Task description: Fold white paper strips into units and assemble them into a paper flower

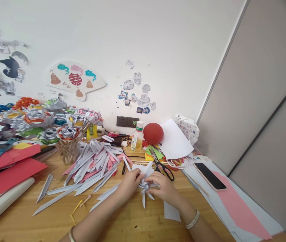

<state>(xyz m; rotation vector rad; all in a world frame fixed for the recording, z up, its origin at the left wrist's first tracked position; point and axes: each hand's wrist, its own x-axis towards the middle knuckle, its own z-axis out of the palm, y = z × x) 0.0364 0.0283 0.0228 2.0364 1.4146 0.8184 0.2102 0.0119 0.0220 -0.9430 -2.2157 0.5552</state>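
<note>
Both hands are at a white folded-paper flower with pointed strips sticking out on several sides, just above the wooden table. My left hand grips it from the left, its fingers closed on the paper. From the right, my right hand pinches the folds near the middle; its fingertips are partly hidden by paper. Black-handled scissors lie right behind my right hand. A large pile of folded white and pink paper strips spreads to the left of my left hand.
Finished paper flowers stand in a holder at back left. A drink bottle and a red balloon are by the wall. Red paper lies left; a phone rests on paper sheets at right. A paper piece lies in front.
</note>
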